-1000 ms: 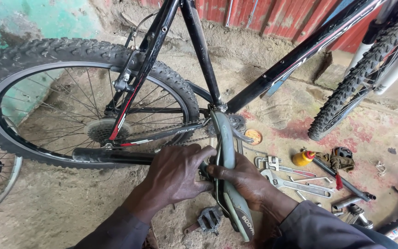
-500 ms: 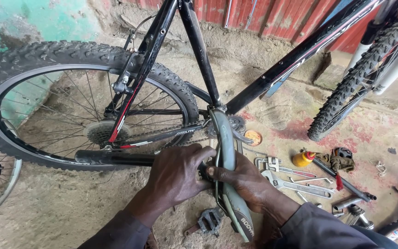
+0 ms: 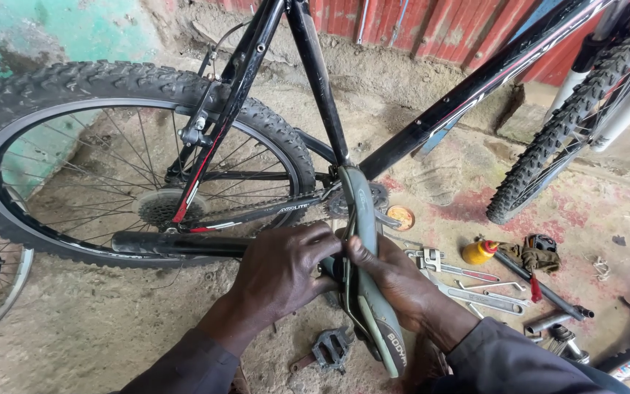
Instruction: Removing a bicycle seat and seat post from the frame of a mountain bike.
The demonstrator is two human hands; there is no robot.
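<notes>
under the bike frame (image 3: pixel 432 117), near the crank, a grey saddle (image 3: pixel 370 292) lies upside-down across the middle of the view. both hands clamp onto it: the left hand (image 3: pixel 286 270) grips its underside rail area, the right hand (image 3: pixel 395 281) presses its edge, fingers closed. behind stands the knobby rear wheel (image 3: pixel 111 160). right of them, wrenches (image 3: pixel 468 292) and a yellow oil bottle (image 3: pixel 479 252) lie on the dirt floor; a loose pedal (image 3: pixel 332 349) sits below.

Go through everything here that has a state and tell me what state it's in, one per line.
left hand: gripping under the saddle
right hand: gripping the saddle's side
saddle: tilted, nose up
bicycle: upright
loose pedal: detached, on ground
yellow bottle: lying down
wrenches: lying flat
</notes>
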